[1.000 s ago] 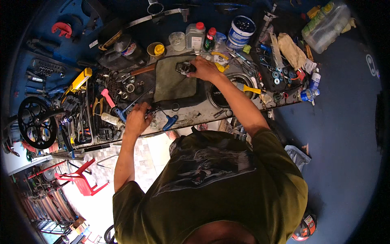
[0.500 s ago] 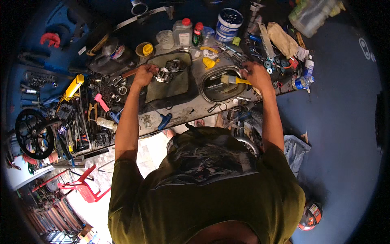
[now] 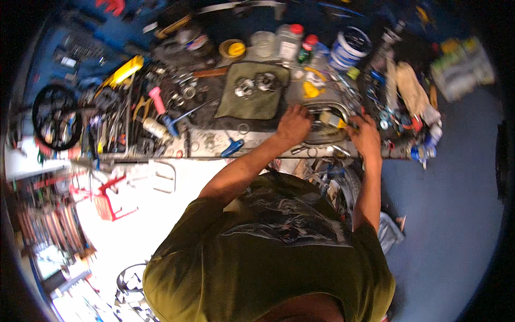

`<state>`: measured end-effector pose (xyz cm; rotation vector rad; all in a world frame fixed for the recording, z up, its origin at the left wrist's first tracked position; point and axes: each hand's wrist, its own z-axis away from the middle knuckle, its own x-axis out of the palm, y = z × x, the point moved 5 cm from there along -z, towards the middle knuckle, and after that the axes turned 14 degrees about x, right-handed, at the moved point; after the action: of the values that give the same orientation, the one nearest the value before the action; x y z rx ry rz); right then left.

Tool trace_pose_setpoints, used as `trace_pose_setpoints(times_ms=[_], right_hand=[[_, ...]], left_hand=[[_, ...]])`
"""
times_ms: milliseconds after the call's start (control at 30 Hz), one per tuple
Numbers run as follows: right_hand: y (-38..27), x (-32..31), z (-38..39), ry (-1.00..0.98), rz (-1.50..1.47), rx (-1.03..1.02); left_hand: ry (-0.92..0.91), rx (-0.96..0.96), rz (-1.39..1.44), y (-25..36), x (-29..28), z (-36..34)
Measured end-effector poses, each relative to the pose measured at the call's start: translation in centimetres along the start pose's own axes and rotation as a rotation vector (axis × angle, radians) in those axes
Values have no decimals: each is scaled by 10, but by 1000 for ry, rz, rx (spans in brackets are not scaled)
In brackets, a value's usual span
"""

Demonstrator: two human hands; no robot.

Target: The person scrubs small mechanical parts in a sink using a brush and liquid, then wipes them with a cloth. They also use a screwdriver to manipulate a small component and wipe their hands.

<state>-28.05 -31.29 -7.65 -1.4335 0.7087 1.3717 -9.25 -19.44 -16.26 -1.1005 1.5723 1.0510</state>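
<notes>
Both our hands are over the metal tray [image 3: 322, 102] that sits on the cluttered counter [image 3: 204, 147], right of the green cloth [image 3: 252, 99]. Our left hand [image 3: 293, 124] lies palm down on the tray's near left edge, fingers [image 3: 300, 110] spread and pressing flat, gripping nothing that we can see. Our right hand [image 3: 367, 137] is at the tray's near right corner, fingers curled around a yellow-handled tool [image 3: 333, 119] whose handle pokes out toward the left hand. The picture is blurred there, so we cannot tell what kind of tool it is or how its far end lies.

On the green cloth, two round metal parts [image 3: 255, 84] rest side by side, well clear of our hands. Behind the cloth and tray stands a row of containers: a yellow-lidded tub [image 3: 232, 49], a clear jar [image 3: 263, 43], a red-capped bottle [image 3: 290, 40] and a white bucket [image 3: 347, 49]. A blue T-handle [image 3: 232, 147] lies at the counter's near edge, left of our left forearm. Farther left are a pink-handled tool [image 3: 157, 99], a yellow tool [image 3: 126, 70] and a black wheel [image 3: 55, 115] at the counter's end. A pale glove [image 3: 410, 88] lies right of the tray.
</notes>
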Motion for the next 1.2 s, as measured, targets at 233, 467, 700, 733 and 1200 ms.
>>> trace_pose_setpoints(times_ms=[233,467,700,733,1200], right_hand=[[-63,-20,26,-86,-220,-216],[-144,14,58,-358,-377,-463],[-239,44,99,-434,-314,-764],[-252,48,107,-457,-310,-795],[-436,93,319,-635,-222,-1143]], left_hand=[[252,-283,236,-14,-68,62],[388,-543,248,-36,-117,144],[573,-708,245,-34,-152,227],[604,-721,233,-32,-155,240],[828,-1005,127,5,-217,524]])
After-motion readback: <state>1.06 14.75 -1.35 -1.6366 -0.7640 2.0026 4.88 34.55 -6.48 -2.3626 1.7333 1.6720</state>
